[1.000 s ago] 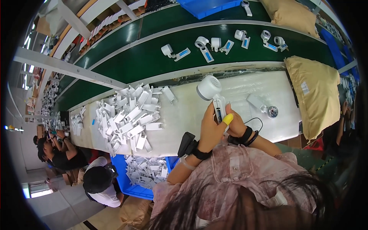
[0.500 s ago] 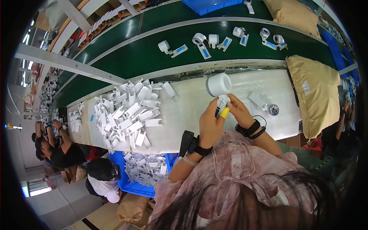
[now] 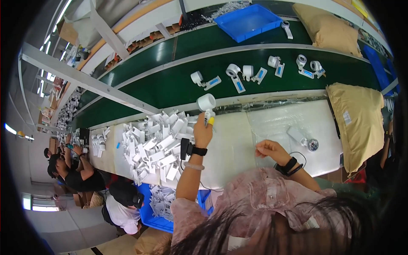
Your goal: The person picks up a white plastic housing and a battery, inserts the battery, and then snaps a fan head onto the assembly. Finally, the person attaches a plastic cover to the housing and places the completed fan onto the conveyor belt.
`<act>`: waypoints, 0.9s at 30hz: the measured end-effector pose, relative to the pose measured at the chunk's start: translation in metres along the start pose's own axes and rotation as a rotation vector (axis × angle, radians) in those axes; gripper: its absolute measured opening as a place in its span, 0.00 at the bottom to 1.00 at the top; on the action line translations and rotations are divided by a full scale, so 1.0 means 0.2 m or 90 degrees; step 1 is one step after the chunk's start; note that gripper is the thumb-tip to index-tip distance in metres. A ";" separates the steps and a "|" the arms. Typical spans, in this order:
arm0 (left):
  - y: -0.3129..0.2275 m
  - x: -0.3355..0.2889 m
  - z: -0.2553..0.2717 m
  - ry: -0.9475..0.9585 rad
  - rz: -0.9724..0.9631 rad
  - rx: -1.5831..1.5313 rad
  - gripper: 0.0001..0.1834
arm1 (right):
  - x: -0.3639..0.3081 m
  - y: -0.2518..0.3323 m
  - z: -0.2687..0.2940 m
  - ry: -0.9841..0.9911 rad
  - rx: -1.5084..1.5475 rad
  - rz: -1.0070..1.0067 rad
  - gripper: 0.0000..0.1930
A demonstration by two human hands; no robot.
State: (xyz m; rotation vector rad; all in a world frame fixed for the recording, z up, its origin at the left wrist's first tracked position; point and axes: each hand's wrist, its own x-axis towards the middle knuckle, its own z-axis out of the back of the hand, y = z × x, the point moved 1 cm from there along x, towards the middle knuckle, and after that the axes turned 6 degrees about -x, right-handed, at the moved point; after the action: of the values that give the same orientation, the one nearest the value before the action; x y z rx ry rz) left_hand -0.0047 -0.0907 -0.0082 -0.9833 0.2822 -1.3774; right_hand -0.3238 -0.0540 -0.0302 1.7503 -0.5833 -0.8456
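My left hand (image 3: 203,135) is closed on a white round-headed device (image 3: 206,102), gripping its narrow neck below the cylindrical head. A yellow cover sits on one finger of that hand. The device is above the table's far edge, close to a heap of white plastic brackets (image 3: 159,140). My right hand (image 3: 272,151) is over the table with its fingers curled together, and no object shows in it. To its right lie a pale bracket piece (image 3: 296,135) and a small round part (image 3: 313,145) with a dark rim.
Several similar devices with blue strips, one being a white device (image 3: 236,78), lie on the green conveyor (image 3: 170,87). Beyond is an empty blue tray (image 3: 248,23). A brown sack (image 3: 356,125) stands at right. A blue bin (image 3: 148,212) of parts is below. People (image 3: 123,206) work at left.
My left hand has carried the device leftward and away from my right hand, toward the conveyor. My right hand has let go of it and is now lower over the table. The view has shifted.
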 end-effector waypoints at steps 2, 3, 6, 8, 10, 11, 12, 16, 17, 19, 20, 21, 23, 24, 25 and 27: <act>0.12 0.16 0.06 0.005 0.023 0.093 0.24 | 0.01 -0.06 0.02 -0.007 0.005 -0.031 0.13; 0.18 0.24 0.08 0.001 0.058 0.129 0.25 | 0.02 -0.07 0.02 -0.007 0.001 -0.023 0.13; 0.44 0.48 0.11 -0.029 0.122 0.200 0.22 | 0.04 -0.12 0.04 -0.021 -0.027 -0.071 0.12; 0.54 0.65 0.10 -0.068 0.157 0.222 0.19 | 0.06 -0.13 0.05 -0.047 -0.028 -0.113 0.12; 0.67 0.81 0.10 -0.086 0.180 0.246 0.18 | 0.11 -0.17 0.07 -0.055 -0.037 -0.129 0.12; 0.74 0.88 0.09 -0.107 0.176 0.250 0.17 | 0.13 -0.20 0.08 -0.062 -0.040 -0.148 0.12; 0.82 0.94 0.08 -0.122 0.179 0.249 0.16 | 0.15 -0.23 0.08 -0.063 -0.024 -0.152 0.11; 1.17 1.05 0.09 -0.123 0.158 0.269 0.18 | 0.25 -0.21 0.07 -0.063 -0.018 -0.179 0.11; 1.21 1.04 0.08 -0.119 0.166 0.267 0.18 | 0.27 -0.21 0.07 -0.063 -0.020 -0.188 0.11; 1.27 1.01 0.09 -0.213 0.076 0.442 0.17 | 0.32 -0.20 0.06 -0.044 -0.073 -0.183 0.11; 1.07 1.05 -0.01 -0.358 -0.051 0.481 0.12 | 0.32 -0.22 0.08 -0.080 -0.041 -0.184 0.11; 0.95 1.06 -0.03 -0.346 -0.052 0.476 0.12 | 0.32 -0.22 0.08 -0.088 -0.034 -0.191 0.11; 0.86 1.06 -0.04 -0.179 0.053 0.402 0.09 | 0.35 -0.20 0.07 -0.084 -0.053 -0.206 0.11; 0.88 1.03 -0.09 -0.067 0.146 0.341 0.15 | 0.35 -0.21 0.06 -0.074 -0.049 -0.210 0.11; 0.87 1.02 -0.13 -0.064 0.149 0.342 0.15 | 0.36 -0.22 0.05 -0.074 -0.048 -0.214 0.11; 0.85 1.02 -0.22 0.085 0.346 0.298 0.20 | 0.36 -0.21 0.03 -0.074 -0.057 -0.229 0.12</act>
State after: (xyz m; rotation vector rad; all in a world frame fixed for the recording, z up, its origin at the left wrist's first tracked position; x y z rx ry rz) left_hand 0.1292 -0.3115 -0.0830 -0.3824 0.2833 -0.9447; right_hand -0.2829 -0.0965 -0.0902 1.7589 -0.3012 -1.2106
